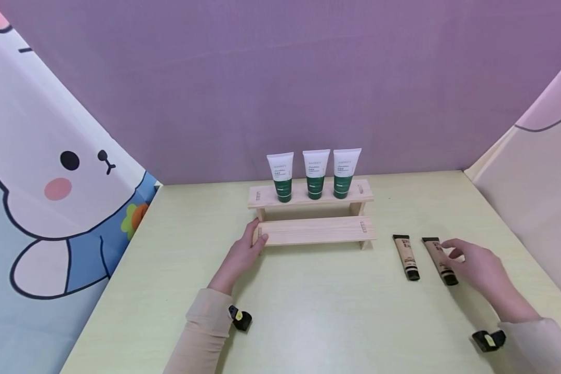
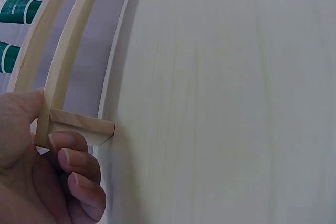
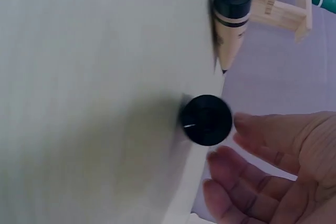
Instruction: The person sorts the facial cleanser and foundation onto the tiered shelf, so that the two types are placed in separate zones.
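Observation:
My left hand (image 1: 246,253) grips the left end of the lower step of a light wooden two-step display rack (image 1: 315,231). Its thumb lies on the step's top; in the left wrist view the fingers (image 2: 81,174) curl near the end support. On the upper step, three white-and-green squeeze tubes (image 1: 315,174) stand on their caps. Over at the right, my right hand (image 1: 479,267) reaches to a beige squeeze tube (image 1: 437,254) with a black cap. Thumb and fingers are spread loosely at its right side, the thumb tip close by the cap (image 3: 206,120) in the right wrist view.
Another beige tube (image 1: 405,254) lies just left of the one by my right hand. A purple backdrop (image 1: 308,93) rises behind the pale table (image 1: 308,311). A cartoon-printed sheet (image 1: 75,223) borders the left side, and a pale sheet (image 1: 542,192) the right.

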Demonstrator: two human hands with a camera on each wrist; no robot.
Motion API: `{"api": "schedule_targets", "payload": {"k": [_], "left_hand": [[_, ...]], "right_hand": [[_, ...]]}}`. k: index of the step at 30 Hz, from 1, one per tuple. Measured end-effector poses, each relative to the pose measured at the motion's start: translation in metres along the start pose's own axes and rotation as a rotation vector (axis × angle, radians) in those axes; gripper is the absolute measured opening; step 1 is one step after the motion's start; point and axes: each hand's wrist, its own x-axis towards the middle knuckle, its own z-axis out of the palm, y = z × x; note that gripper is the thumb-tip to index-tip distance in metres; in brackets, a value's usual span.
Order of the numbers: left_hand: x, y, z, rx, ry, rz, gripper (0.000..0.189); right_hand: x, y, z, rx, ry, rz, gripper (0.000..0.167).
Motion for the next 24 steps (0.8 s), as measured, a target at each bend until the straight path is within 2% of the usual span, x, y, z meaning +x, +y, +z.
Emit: {"api": "schedule_targets", "payload": {"k": [4, 9, 16, 24], "left_hand": [[-0.0009, 0.0003, -0.0007, -0.002, 0.001, -0.004, 0.061], [-0.0010, 0.0011, -0.0004, -0.006, 0.002, 0.000, 0.061], [-0.0007, 0.0012, -0.0004, -0.006, -0.001, -0.001, 0.061], [-0.0007, 0.0017, -0.0007, -0.010, -0.001, 0.000, 0.063]], "right_hand": [[0.0011, 0.0009, 0.0023, 0.014, -0.096, 0.028, 0.048], [0.0041, -0.0044, 0.0023, -0.005, -0.140, 0.035, 0.051], [0.0067, -0.0035, 0.0048, -0.015, -0.152, 0.029, 0.046], [0.0038, -0.0049, 0.0063, 0.017, -0.123, 0.042, 0.051]]}}
